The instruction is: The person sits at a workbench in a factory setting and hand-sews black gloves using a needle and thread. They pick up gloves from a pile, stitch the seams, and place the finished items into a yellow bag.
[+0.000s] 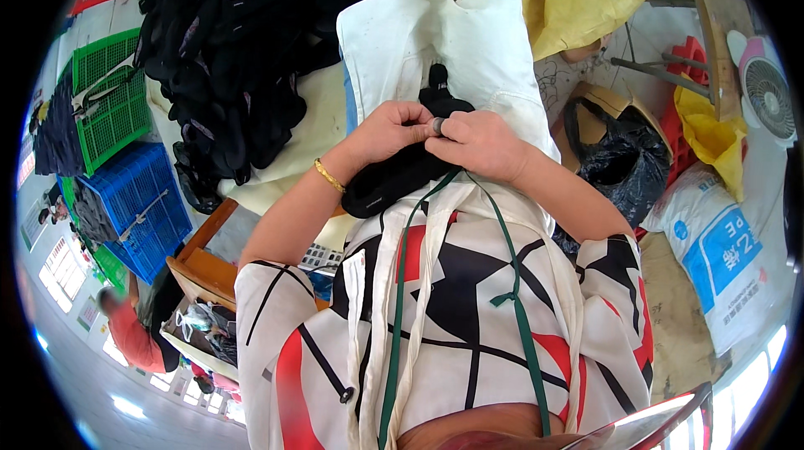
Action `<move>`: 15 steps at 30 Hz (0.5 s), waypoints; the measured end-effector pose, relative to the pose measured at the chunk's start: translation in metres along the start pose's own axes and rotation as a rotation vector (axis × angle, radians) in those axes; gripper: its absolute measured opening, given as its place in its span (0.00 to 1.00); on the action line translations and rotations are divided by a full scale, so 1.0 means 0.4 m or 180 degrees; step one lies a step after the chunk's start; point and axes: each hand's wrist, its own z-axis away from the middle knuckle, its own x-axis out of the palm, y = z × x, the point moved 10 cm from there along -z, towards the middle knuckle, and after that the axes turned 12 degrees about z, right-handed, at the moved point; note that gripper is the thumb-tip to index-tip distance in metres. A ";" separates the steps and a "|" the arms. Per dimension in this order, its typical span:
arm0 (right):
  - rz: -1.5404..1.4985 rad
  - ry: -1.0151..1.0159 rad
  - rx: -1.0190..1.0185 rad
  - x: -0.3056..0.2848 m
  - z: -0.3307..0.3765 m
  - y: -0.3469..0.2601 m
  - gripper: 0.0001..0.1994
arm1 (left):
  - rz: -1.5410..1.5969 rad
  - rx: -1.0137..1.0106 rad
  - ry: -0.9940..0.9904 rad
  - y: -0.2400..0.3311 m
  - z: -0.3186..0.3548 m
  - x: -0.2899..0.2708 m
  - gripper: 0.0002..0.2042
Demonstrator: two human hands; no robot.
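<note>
A black sock (389, 178) lies across my lap, and the fingertips of both hands meet over its upper part. My left hand (392, 130) pinches the dark fabric, with a gold bracelet on that wrist. Close against it, my right hand (477, 142) is closed too, its fingers bent and a ring-like band on one finger. What is held between the fingertips is too small to make out. Beyond the hands, more black fabric (440, 98) rests on the white cloth (435, 23) over my knees.
A large heap of black socks (243, 56) covers the cloth at left. Further left stand a green crate (109, 98) and a blue crate (138, 211). At right are a black plastic bag (624, 152) in a carton, a white sack (712, 249) and a fan (766, 90).
</note>
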 end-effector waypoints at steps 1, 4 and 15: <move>-0.0094 -0.0005 0.0045 0.001 -0.001 0.003 0.07 | -0.0011 0.0029 -0.0038 0.001 -0.002 0.001 0.04; -0.1551 -0.0342 0.1407 0.069 0.050 0.085 0.05 | -0.0471 0.0276 0.0120 0.015 -0.001 -0.016 0.05; -0.1667 -0.0609 0.2304 0.064 0.102 0.166 0.04 | -0.2320 0.1325 0.0554 0.113 0.032 0.022 0.05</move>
